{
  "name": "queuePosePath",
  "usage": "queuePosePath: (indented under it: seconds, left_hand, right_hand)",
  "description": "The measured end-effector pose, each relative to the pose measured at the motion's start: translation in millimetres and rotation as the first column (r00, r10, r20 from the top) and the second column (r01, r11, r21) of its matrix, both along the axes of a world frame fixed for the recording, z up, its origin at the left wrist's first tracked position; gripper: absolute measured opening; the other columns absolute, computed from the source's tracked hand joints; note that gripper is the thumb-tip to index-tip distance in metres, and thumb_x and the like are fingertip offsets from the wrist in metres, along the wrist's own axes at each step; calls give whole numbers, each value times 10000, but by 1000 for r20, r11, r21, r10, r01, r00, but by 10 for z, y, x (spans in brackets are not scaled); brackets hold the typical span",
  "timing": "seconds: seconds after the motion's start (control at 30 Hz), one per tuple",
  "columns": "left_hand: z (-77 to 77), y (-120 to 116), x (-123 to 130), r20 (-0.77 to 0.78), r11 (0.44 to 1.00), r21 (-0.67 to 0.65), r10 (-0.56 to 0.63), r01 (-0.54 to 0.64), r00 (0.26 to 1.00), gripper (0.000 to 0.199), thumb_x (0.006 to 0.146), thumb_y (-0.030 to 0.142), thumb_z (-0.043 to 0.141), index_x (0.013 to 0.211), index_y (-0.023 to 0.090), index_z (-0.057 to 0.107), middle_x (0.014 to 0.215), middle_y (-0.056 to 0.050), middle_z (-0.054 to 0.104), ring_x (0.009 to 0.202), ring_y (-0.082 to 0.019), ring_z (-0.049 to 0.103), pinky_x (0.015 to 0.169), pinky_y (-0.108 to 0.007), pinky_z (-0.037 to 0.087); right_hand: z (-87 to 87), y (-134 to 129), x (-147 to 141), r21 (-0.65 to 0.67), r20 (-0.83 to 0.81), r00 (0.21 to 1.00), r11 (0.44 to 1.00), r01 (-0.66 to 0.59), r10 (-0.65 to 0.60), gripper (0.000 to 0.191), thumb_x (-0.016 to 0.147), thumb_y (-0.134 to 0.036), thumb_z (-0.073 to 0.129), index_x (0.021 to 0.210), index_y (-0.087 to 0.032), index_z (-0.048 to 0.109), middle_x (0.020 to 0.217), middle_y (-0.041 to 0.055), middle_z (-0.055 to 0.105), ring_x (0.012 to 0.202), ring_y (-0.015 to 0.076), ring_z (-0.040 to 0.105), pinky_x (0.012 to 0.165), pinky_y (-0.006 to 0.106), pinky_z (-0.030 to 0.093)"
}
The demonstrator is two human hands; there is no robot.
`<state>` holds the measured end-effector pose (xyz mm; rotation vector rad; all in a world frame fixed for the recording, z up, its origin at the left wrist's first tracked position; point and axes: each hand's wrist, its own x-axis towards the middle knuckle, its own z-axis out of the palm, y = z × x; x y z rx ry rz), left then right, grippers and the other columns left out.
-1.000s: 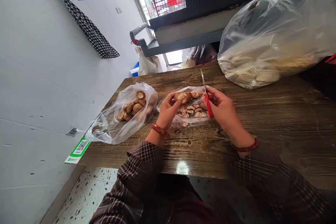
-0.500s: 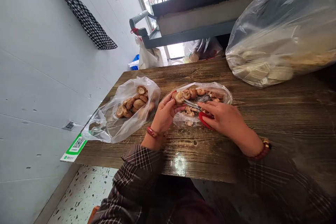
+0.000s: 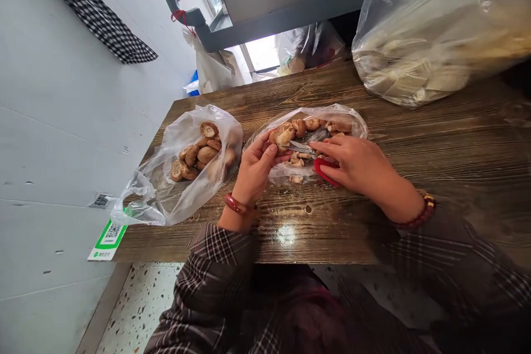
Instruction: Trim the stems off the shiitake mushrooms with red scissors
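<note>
Between the fingers and thumb of my left hand (image 3: 258, 165) is a brown mushroom (image 3: 284, 136), its pale stem turned toward the right. My right hand (image 3: 352, 161) grips red-handled scissors (image 3: 326, 171), whose metal blades are at the mushroom's stem. Under both hands lies a clear plastic bag (image 3: 352, 117) with several brown mushrooms (image 3: 312, 123) along its far side. Cut-off pale stems (image 3: 297, 160) lie in its nearer part. To the left, another clear bag (image 3: 178, 202) stands open, with whole mushrooms (image 3: 206, 154) inside.
Everything rests on a dark wooden table (image 3: 323, 238). A large clear bag of pale contents (image 3: 415, 74) occupies the back right. A green-and-white QR card (image 3: 108, 238) sits at the left corner, beside the white wall (image 3: 50, 155). A grey metal frame (image 3: 265, 25) stands behind the table.
The camera view has shifted, so the table and bags appear higher and slightly left. My left hand has tilted the mushroom, showing more of its pale underside; the scissors remain at its stem.
</note>
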<state>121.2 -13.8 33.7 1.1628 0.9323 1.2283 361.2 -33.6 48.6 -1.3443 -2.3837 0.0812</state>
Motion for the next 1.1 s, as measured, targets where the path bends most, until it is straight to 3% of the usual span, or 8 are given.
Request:
queuePosePath:
  seconds: [0.23, 0.47, 0.6, 0.8, 0.97, 1.1]
  left_hand:
    - [3, -33, 39, -34, 1000, 14, 16, -16, 999, 473, 814, 411, 852, 1230, 219, 740, 1205, -68, 765, 931, -206, 781, 905, -403, 675]
    - [44, -30, 36, -18, 1000, 13, 20, -20, 1000, 428, 813, 374, 852, 1181, 192, 733, 1108, -55, 776, 894, -192, 786, 885, -378, 675]
    - [67, -22, 26, 31, 1000, -24, 6, -6, 1000, 403, 804, 361, 854, 1150, 211, 709, 1092, -45, 771, 916, -204, 787, 911, -387, 665]
    - [51, -6, -8, 96, 997, -5, 80, -80, 992, 353, 815, 309, 832, 1114, 253, 652, 1189, -34, 730, 1038, -193, 747, 975, -381, 632]
    - [58, -33, 33, 25, 999, 43, 10, -11, 1000, 502, 796, 339, 843, 1241, 282, 616, 1294, -52, 671, 1153, -231, 711, 1042, -407, 586]
    - [29, -38, 61, -25, 992, 122, 25, -22, 999, 496, 778, 318, 858, 1205, 286, 607, 1276, -44, 645, 1192, -229, 677, 1051, -399, 569]
  right_hand:
    - [36, -13, 3, -35, 26, 999, 999, -33, 34, 408, 979, -291, 612, 1370, -211, 698, 1124, 122, 767, 979, 271, 682, 747, 351, 450]
    - [70, -30, -39, -43, 69, 997, 999, 22, -19, 354, 1001, -322, 565, 1303, -236, 731, 1081, 98, 783, 883, 246, 682, 659, 338, 357]
    - [43, -20, -38, -37, 7, 1000, 999, -7, 8, 321, 987, -314, 567, 1235, -236, 755, 1041, 87, 790, 881, 231, 685, 677, 328, 367]
    - [17, -34, -21, -46, -97, 995, 999, -12, 8, 383, 944, -311, 609, 1296, -261, 752, 1001, 76, 787, 847, 228, 679, 680, 325, 387]
    - [1, -30, -52, -91, -191, 982, 995, -31, 13, 351, 922, -316, 637, 1240, -265, 778, 905, 60, 773, 793, 217, 655, 680, 317, 406]
    - [-10, -2, -57, -167, -279, 960, 984, -58, 10, 303, 900, -334, 668, 1161, -259, 802, 806, 35, 742, 722, 196, 619, 662, 306, 404]
